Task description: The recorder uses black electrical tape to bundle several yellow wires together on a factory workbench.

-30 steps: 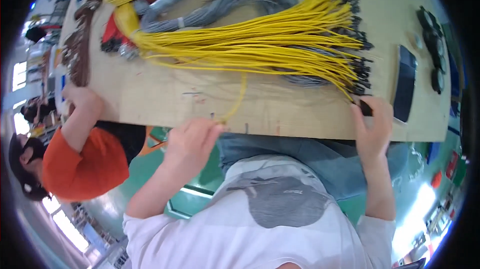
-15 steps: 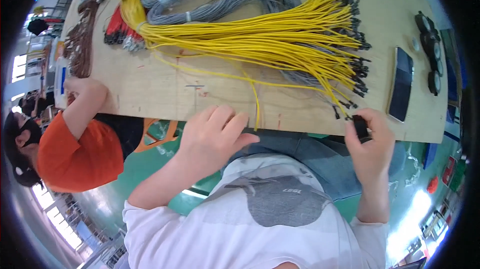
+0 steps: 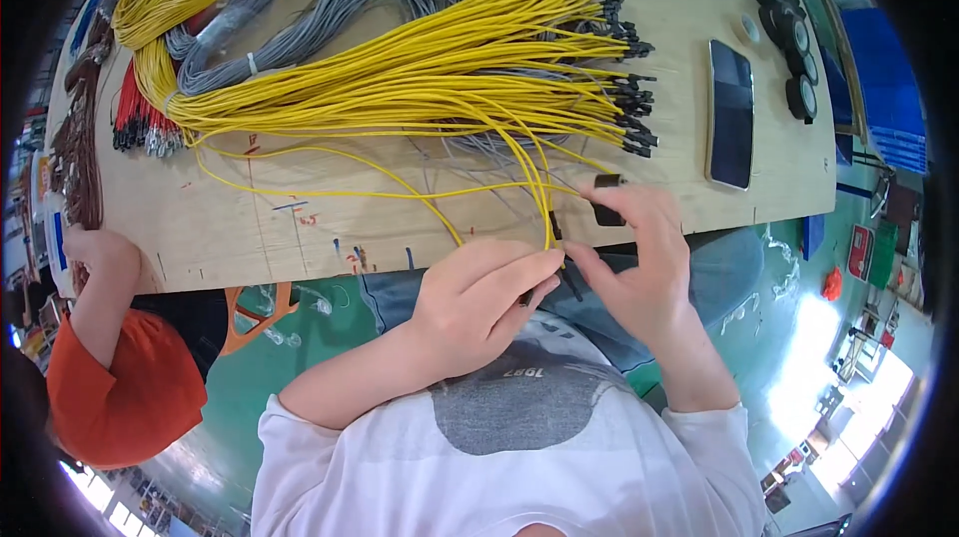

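Honestly, strands (image 3: 330,195) crossing below the yellow bundle (image 3: 400,87) could snag; left fingers (image 3: 514,272) pinch cables (image 3: 548,225), can't tell if right fingers (image 3: 634,203) hold tape (image 3: 607,207).

The long yellow cable bundle (image 3: 400,92) is gathered tightly at the left and fans out rightward into black connectors (image 3: 635,119). Several loose yellow cables (image 3: 545,199) bend from it toward the near side, converging there. Just right of them, a black tape roll (image 3: 607,207) appears edge-on.
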A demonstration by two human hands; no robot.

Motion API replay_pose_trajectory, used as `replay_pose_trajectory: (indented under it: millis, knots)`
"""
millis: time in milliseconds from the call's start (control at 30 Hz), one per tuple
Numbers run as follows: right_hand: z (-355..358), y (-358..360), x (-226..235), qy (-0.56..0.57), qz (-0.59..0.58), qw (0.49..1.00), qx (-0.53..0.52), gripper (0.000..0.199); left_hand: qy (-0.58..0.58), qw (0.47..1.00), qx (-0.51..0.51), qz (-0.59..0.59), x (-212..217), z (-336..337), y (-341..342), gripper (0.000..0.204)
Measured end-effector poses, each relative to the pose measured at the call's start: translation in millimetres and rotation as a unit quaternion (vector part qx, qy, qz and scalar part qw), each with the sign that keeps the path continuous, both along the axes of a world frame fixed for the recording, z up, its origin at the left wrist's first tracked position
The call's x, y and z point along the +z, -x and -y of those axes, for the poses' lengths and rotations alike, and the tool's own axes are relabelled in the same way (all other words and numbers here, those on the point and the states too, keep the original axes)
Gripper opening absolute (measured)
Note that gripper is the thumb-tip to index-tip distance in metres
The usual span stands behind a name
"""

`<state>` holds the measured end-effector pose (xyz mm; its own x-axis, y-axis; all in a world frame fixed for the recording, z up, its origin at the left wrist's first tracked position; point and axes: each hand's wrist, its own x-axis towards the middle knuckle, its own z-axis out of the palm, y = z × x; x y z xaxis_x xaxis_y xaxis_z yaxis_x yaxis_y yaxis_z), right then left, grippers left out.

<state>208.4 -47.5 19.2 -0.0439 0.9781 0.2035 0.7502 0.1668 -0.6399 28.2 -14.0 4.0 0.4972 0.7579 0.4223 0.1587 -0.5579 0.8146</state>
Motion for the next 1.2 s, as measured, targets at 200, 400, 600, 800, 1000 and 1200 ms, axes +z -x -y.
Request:
replay_pose_trajectory:
  millis: [200,400,600,800,1000,1200]
  knots:
    - [-10,-1,-12,-0.068,-0.061,0.996,-0.001,0.045,-0.027,0.998,-0.046,0.045,7,-14,-18,0.042]
    - [-15,-13,-33,-0.049,-0.265,0.930,-0.248,0.033,-0.097,0.973,0.062,-0.200,-13,-49,-18,0.018]
    - [-11,-2,-25,-0.063,-0.249,0.938,-0.234,0.032,-0.141,0.956,0.052,-0.250,-12,-56,-20,0.016]
    - [-17,-8,-42,-0.105,-0.037,0.977,-0.182,0.022,-0.109,0.966,0.063,-0.228,3,-65,-14,0.016]
    - [-21,-8,-44,-0.114,0.009,0.977,-0.180,0.021,0.033,0.975,0.083,-0.202,22,-50,17,0.011]
    - [-15,0,-14,-0.141,-0.221,0.960,-0.102,0.033,0.224,0.964,0.100,-0.106,37,-32,25,0.006]
